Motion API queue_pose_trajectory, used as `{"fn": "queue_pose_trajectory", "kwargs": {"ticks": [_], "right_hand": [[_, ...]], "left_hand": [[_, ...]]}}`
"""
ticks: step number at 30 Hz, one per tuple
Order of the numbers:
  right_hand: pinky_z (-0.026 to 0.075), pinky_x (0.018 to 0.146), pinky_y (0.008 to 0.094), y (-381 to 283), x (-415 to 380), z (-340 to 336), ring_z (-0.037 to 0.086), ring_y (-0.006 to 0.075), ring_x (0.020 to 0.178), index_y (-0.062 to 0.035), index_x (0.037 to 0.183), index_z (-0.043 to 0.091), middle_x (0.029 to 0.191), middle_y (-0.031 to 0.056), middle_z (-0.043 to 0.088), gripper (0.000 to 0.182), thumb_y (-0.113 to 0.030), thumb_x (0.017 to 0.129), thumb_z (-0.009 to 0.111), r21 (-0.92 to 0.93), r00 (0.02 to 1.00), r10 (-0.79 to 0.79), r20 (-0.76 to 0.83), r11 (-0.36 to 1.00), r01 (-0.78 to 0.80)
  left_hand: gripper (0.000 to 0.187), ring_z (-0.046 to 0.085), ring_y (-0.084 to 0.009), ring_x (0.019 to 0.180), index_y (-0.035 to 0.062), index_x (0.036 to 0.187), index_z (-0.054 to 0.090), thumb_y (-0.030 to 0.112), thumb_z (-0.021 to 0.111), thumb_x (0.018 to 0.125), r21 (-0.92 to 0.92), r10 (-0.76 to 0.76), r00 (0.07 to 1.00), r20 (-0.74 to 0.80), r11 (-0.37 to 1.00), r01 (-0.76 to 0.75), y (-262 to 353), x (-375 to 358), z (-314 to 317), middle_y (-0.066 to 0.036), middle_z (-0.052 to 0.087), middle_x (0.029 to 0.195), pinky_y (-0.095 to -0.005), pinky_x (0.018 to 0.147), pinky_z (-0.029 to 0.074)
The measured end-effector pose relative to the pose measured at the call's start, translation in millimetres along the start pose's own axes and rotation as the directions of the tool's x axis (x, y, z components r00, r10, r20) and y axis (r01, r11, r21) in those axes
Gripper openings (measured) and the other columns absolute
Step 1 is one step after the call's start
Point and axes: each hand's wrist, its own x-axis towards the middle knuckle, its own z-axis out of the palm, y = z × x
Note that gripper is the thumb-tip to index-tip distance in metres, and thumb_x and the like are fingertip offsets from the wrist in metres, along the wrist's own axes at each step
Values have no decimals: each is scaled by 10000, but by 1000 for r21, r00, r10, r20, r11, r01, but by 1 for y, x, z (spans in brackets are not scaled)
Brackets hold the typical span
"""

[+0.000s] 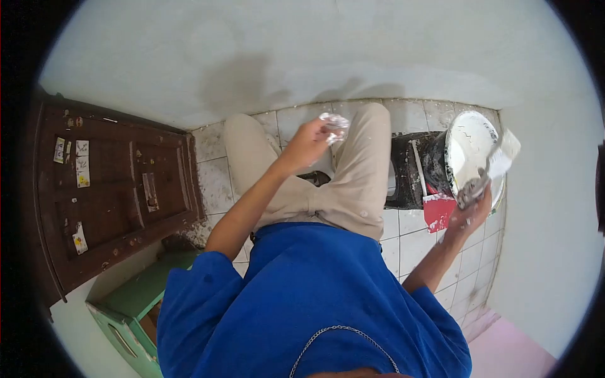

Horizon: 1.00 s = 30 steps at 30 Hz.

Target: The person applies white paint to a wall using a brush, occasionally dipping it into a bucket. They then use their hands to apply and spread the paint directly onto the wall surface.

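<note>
My right grip (474, 208) is closed round the smeared handle of the tool (498, 162), whose white-coated end is over the right side of the bucket (469, 148). White paste (467, 135) lies in the bucket, and a red pan (439, 212) sits just beside it. My left grip (322, 133) is curled above the gap between my knees, its fingers smeared white; I cannot tell whether it pinches anything.
</note>
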Motion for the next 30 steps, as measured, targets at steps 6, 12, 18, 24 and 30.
{"fn": "queue_pose_trajectory", "kwargs": {"ticks": [6,12,18,24,30], "right_hand": [[296,390,145,21,5,99,444,4,509,-21,956,607,679,-23,533,238,-244,897,547,27,972,209,108,977,-213],[327,401,175,122,9,171,466,26,503,-59,913,610,697,-23,566,199,-252,874,578,-127,672,549,497,812,-569],[411,437,262,270,10,222,522,107,535,-50,996,599,724,19,579,253,-251,845,565,-236,371,840,397,484,-843],[413,510,279,392,9,251,512,139,586,-30,1002,595,738,26,573,324,-311,865,508,-463,349,875,335,475,-748],[380,555,252,487,-4,259,492,118,614,-74,952,598,694,7,525,307,-353,840,540,-531,357,851,386,521,-668]], "left_hand": [[279,568,-111,871,30,1143,535,97,480,878,178,-306,951,-48,934,310,-16,-2,-45,-34,593,1022,-240,692,448],[282,576,-130,827,23,1117,540,167,464,887,137,-544,839,1,831,538,-72,23,-76,-39,589,983,-269,673,448],[372,627,-216,737,1,1034,578,271,565,778,586,-534,806,-255,578,568,-132,84,-158,-137,637,874,-328,626,475],[457,624,-320,855,-17,1038,578,355,570,773,671,-523,781,-341,446,592,-209,107,-198,-206,640,911,-400,761,479],[499,583,-342,1006,3,1146,542,370,535,808,636,-581,706,-404,376,674,-187,119,-191,-207,613,1051,-410,861,460]]}}
